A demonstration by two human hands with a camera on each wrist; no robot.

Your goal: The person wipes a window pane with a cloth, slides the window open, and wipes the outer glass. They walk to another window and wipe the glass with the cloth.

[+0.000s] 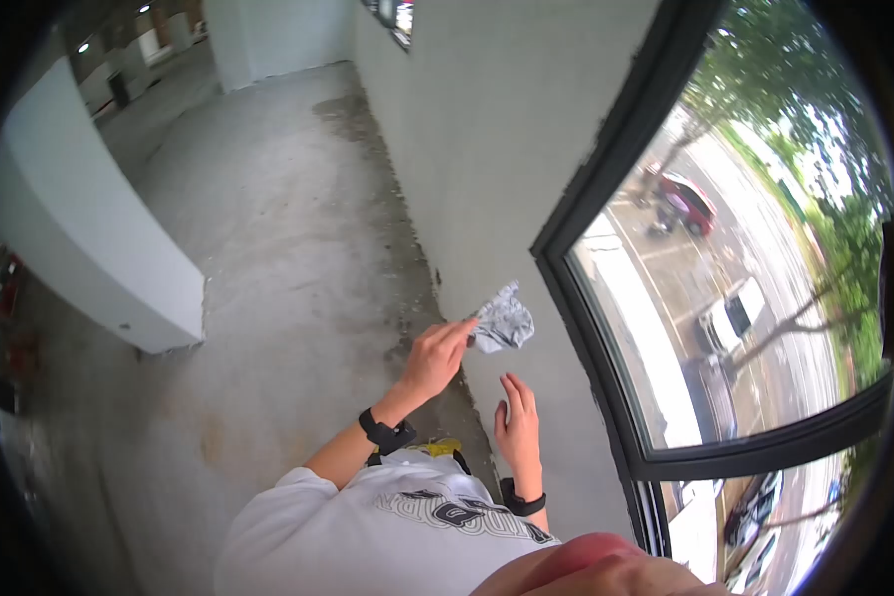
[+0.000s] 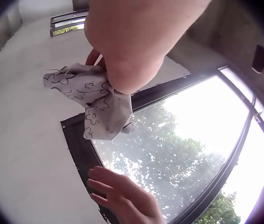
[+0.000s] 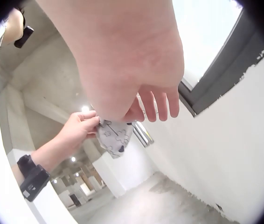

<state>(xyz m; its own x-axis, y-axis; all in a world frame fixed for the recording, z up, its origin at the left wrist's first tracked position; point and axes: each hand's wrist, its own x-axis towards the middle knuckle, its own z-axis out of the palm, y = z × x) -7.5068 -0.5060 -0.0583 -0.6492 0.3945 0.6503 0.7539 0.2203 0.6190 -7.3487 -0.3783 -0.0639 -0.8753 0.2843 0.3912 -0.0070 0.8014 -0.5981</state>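
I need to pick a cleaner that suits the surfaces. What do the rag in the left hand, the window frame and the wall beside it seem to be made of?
The rag looks like thin woven cloth, pale with printed flower outlines; it crumples softly. The window frame seems dark painted or coated metal, smooth and matte, though that is uncertain. The wall looks like plaster or render painted white, slightly rough.

Left hand (image 3: 80, 128) pinches a patterned cloth (image 3: 115, 137) beneath the open right hand (image 3: 132, 65).
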